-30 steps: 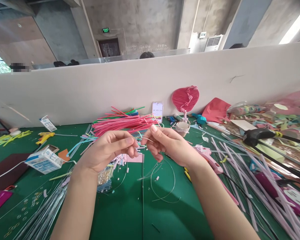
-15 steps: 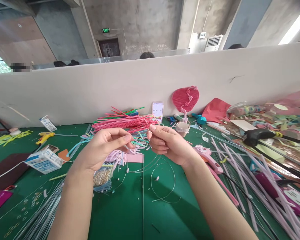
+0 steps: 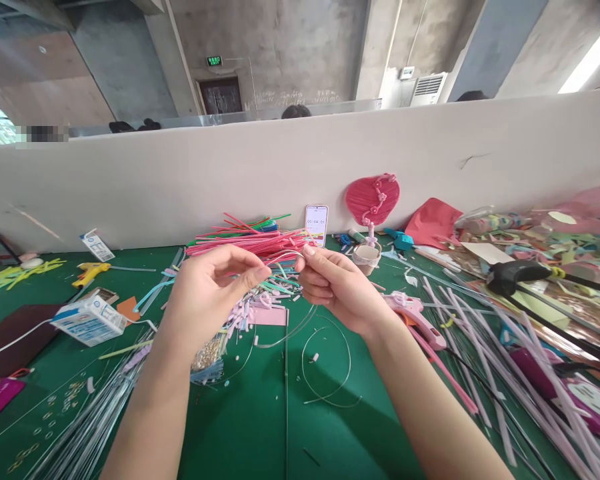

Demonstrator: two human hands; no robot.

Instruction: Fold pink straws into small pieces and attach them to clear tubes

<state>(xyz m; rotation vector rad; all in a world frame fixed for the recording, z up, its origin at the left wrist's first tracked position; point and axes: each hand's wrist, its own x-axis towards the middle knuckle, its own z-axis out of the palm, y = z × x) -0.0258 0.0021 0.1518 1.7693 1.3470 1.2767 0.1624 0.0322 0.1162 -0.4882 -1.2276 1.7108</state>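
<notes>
The left hand point(image 3: 210, 293) and right hand point(image 3: 337, 287) each pinch a thin wire point(image 3: 284, 253) at the fingertips, raised over the green surface point(image 3: 250, 427) near the pink straws point(image 3: 250, 243); bending appears underway, and further shaping calls for steady, matched grips.

Two hands point(image 3: 207, 293) point(image 3: 340, 290); one phone point(image 3: 317, 223); one carton point(image 3: 87, 320); one pink heart point(image 3: 373, 199)

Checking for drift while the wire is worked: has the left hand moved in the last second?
Yes. The left hand, pinching the wire with the right hand, has risen toward the pink straw bundle on the table.
</notes>
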